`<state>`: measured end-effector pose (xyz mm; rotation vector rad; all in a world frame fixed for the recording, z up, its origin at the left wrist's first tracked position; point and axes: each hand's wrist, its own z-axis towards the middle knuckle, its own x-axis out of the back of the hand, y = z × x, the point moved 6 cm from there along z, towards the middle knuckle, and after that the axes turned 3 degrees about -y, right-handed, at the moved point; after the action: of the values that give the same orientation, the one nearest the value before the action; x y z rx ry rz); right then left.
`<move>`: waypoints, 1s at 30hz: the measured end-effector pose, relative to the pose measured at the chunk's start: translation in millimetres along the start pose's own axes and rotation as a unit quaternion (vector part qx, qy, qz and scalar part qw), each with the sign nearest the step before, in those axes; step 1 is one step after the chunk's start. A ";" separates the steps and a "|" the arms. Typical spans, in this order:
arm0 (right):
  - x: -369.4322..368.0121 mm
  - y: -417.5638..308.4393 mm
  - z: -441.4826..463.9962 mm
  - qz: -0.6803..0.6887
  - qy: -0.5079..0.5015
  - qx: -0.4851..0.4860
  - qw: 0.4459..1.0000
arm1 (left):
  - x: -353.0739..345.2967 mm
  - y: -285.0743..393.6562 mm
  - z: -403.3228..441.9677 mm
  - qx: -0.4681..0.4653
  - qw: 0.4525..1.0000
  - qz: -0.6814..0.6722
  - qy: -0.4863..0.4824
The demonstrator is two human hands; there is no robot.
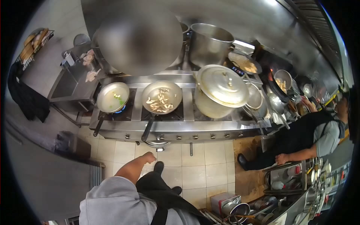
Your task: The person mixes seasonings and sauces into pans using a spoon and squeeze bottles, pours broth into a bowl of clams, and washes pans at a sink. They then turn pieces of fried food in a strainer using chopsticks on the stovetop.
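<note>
Silver-grey metal, two frying pans with long black handles, on the front of the stove point(189, 125).

Item: middle pan point(173, 88). Round, shallow, pale inside; holds scattered light-brown slices point(162, 102), glistening, thickest toward the lower side. Handle pointing down past the stove's front edge, slightly leftward.

Item: left pan point(107, 98). Tilted in view; holds a small heap of chopped green and yellowish bits point(119, 98). Blue flame under the lower rim; handle angled down and left.

Hands: left hand point(150, 157), below the middle pan's handle and apart from it, over the tiled floor point(194, 176); too small to tell whether open or closed. Right hand out of view; state impossible to tell.

Surroundings: large lidded pot point(214, 108), dull and scuffed, right of the middle pan, with a broad lid point(217, 84) hiding part of the stove. Tall open stockpot point(210, 50) behind. Round pan of browned food point(245, 65) at right rear. Steel sink point(67, 87) at left; wire basket point(34, 45) beyond. Blurred disc across the upper left, blocking the rear burners. At right, co-worker point(296, 133) in dark apron, one hand lowered.
</note>
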<state>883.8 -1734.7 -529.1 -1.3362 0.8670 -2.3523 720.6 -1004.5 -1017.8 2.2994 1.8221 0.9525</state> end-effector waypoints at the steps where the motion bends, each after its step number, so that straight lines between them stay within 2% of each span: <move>1: -66.2 -26.7 -20.1 0.031 -0.097 0.019 0.995 | 1.2 -3.1 10.2 0.003 1.000 -0.006 -0.003; 2: -137.6 -55.3 -47.0 0.022 -0.210 0.057 0.976 | 4.9 -11.5 23.5 0.033 0.991 -0.123 0.029; 3: -213.0 -89.4 -84.6 -0.017 -0.343 0.121 0.931 | 10.0 -16.3 33.7 0.063 0.967 -0.239 0.061; 4: -283.2 -120.6 -129.3 -0.005 -0.479 0.125 0.869 | 11.7 -16.6 45.2 0.063 0.942 -0.322 0.065; 5: -334.1 -172.0 -181.4 0.293 -0.568 -0.094 0.763 | 10.7 -14.1 56.7 0.068 0.939 -0.333 0.059; 6: -390.9 -187.1 -229.1 0.348 -0.596 -0.252 0.678 | 9.9 -14.7 71.3 0.088 0.903 -0.411 0.086; 7: -437.3 -220.2 -266.3 0.362 -0.669 -0.295 0.578 | 7.8 -18.5 85.7 0.109 0.860 -0.486 0.112; 8: -477.0 -239.4 -291.9 0.354 -0.687 -0.292 0.563 | -2.4 -19.4 104.8 0.088 0.833 -0.538 0.100; 9: -517.7 -255.6 -308.7 0.353 -0.688 -0.226 0.593 | -5.4 -16.8 114.6 0.090 0.826 -0.549 0.095; 10: -555.5 -270.4 -320.4 0.350 -0.694 -0.185 0.601 | -1.6 -11.3 122.1 0.075 0.796 -0.593 0.096; 11: -584.3 -281.6 -325.6 0.342 -0.698 -0.181 0.603 | -3.4 -10.0 129.7 0.061 0.765 -0.634 0.097; 12: -609.2 -290.6 -330.5 0.327 -0.698 -0.189 0.609 | -29.0 -29.6 169.5 -0.045 0.732 -0.672 0.109; 13: -627.6 -300.6 -335.4 0.313 -0.698 -0.198 0.613 | -40.9 -41.8 191.1 -0.042 0.725 -0.678 0.109; 15: -649.9 -309.3 -339.9 0.297 -0.692 -0.207 0.625 | -51.9 -43.7 222.9 -0.130 0.627 -0.768 0.022; 16: -657.5 -308.0 -340.0 0.297 -0.683 -0.227 0.627 | -45.7 -34.3 219.9 -0.147 0.557 -0.818 -0.001; 17: -663.7 -308.0 -338.6 0.298 -0.674 -0.246 0.630 | -33.0 -15.0 203.6 -0.093 0.538 -0.838 -0.003; 18: -663.7 -313.5 -338.9 0.299 -0.683 -0.274 0.607 | -28.6 -4.0 206.0 -0.086 0.519 -0.850 -0.010; 19: -665.7 -319.2 -339.4 0.295 -0.685 -0.271 0.608 | -26.7 2.2 206.9 -0.089 0.497 -0.863 -0.018; 22: -668.6 -330.8 -342.9 0.316 -0.689 -0.341 0.557 | -28.4 9.5 216.6 -0.095 0.447 -0.889 -0.023; 23: -674.1 -333.0 -342.6 0.319 -0.685 -0.336 0.561 | -29.6 11.4 222.4 -0.098 0.434 -0.895 -0.023; 25: -682.1 -333.1 -347.0 0.321 -0.702 -0.400 0.494 | -32.7 14.0 232.9 -0.106 0.409 -0.906 -0.021; 27: -699.1 -318.4 -346.4 0.304 -0.736 -0.388 0.464 | -37.5 20.1 243.8 -0.110 0.395 -0.912 -0.027; 29: -698.4 -319.1 -343.3 0.308 -0.730 -0.359 0.494 | -41.4 26.4 254.0 -0.112 0.378 -0.919 -0.029; 30: -694.1 -323.6 -340.2 0.295 -0.714 -0.350 0.530 | -42.0 26.1 257.7 -0.100 0.366 -0.925 -0.031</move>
<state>968.1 -998.8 -921.0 -2.0354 1.2205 0.1219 865.7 -967.1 -1233.3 -0.6769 2.2212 0.3117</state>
